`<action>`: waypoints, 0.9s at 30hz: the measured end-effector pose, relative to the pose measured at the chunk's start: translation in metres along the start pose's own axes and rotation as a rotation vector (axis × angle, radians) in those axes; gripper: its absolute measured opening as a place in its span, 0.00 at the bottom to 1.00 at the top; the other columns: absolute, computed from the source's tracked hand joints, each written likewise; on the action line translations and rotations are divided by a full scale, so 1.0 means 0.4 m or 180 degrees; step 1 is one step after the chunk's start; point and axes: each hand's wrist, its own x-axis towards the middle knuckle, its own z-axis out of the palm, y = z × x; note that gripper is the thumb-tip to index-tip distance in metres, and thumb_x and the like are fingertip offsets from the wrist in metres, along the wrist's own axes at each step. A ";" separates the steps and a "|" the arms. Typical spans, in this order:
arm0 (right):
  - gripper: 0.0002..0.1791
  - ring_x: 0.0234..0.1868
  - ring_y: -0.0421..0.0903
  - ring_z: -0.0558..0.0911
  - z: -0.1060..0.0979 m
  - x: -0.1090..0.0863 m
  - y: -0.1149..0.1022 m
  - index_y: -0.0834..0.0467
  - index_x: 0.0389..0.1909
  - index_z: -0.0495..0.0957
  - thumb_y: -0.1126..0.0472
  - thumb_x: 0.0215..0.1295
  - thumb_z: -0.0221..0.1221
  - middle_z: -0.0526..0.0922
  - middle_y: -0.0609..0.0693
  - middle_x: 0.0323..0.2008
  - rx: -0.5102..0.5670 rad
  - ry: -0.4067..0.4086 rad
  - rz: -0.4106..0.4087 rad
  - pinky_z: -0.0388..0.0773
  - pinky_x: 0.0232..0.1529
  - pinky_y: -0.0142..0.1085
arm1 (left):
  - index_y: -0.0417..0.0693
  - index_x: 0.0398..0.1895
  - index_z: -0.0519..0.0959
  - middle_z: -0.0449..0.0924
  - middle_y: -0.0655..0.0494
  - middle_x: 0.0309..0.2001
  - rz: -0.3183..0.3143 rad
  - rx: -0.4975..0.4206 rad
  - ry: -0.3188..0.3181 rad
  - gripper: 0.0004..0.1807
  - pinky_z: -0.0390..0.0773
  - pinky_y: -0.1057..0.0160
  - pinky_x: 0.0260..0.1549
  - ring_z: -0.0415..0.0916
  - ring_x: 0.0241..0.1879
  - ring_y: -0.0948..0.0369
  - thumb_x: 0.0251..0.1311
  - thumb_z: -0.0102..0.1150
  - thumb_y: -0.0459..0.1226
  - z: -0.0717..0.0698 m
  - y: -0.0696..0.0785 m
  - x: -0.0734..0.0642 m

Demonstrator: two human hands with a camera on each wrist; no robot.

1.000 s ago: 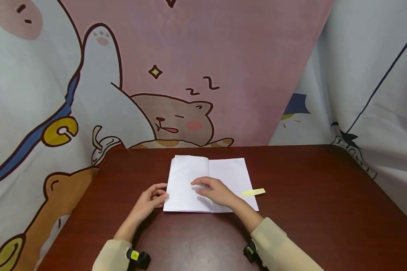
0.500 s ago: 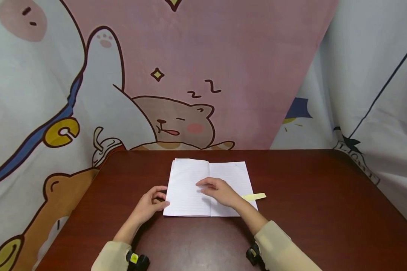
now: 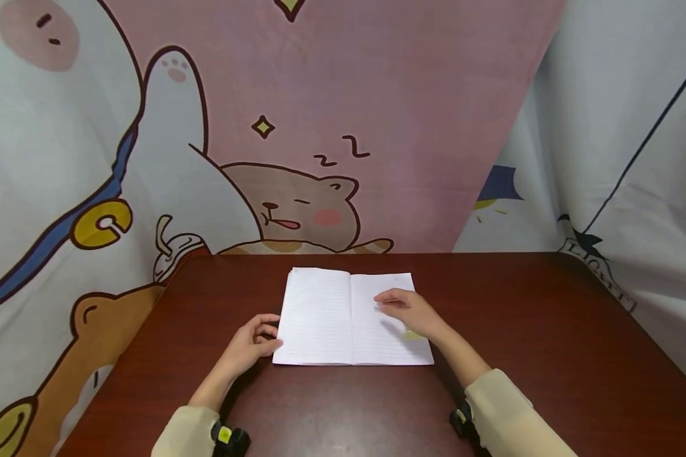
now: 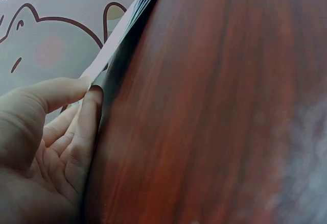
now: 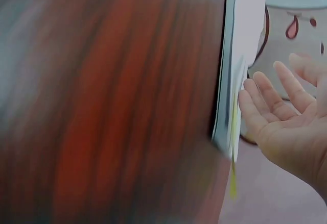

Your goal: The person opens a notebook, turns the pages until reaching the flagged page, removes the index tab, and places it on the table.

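Note:
An open notebook (image 3: 314, 317) with lined white pages lies on the dark red-brown table. My left hand (image 3: 253, 343) is at its left edge; in the left wrist view the thumb and a finger of that hand (image 4: 56, 132) pinch the notebook's edge (image 4: 120, 40). My right hand (image 3: 414, 312) hovers over the right page, fingers loosely bent with nothing between them. Below it a yellow paper strip (image 3: 414, 334) shows in part, the rest hidden by the hand and wrist. The right wrist view has the strip (image 5: 233, 183) sticking out past the notebook's side, beside the right hand (image 5: 286, 112).
Bare table surface (image 3: 549, 343) stretches to both sides of the notebook. Behind it hangs a cartoon-printed cloth (image 3: 423, 127), and white cloth (image 3: 652, 190) closes off the right side. A small black camera sits on each wrist.
My right hand has moved right, from the left page and the middle fold to over the right page, now covering much of the yellow strip. My left hand stays at the notebook's left edge.

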 end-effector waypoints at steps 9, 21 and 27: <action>0.15 0.50 0.53 0.84 -0.067 -0.047 0.041 0.66 0.52 0.80 0.62 0.70 0.60 0.85 0.61 0.50 -0.0250 0.0154 0.0255 0.78 0.51 0.37 | 0.37 0.62 0.71 0.80 0.38 0.50 -0.0057 0.0380 0.0307 0.28 0.83 0.64 0.30 0.79 0.26 0.60 0.57 0.67 0.27 0.006 0.028 -0.031; 0.18 0.45 0.47 0.79 -0.141 -0.099 0.068 0.67 0.55 0.79 0.60 0.69 0.59 0.83 0.64 0.51 -0.0302 0.0014 0.0648 0.77 0.42 0.34 | 0.40 0.55 0.78 0.86 0.46 0.43 0.0512 0.0962 0.0585 0.19 0.82 0.64 0.41 0.85 0.40 0.55 0.60 0.65 0.28 0.032 0.106 -0.004; 0.20 0.47 0.48 0.79 -0.160 -0.117 0.072 0.67 0.56 0.78 0.58 0.69 0.59 0.83 0.64 0.51 -0.0345 -0.0135 0.0737 0.76 0.43 0.37 | 0.40 0.53 0.80 0.87 0.46 0.45 0.0837 0.0860 0.0449 0.17 0.81 0.51 0.52 0.85 0.47 0.51 0.59 0.66 0.27 0.093 0.152 0.036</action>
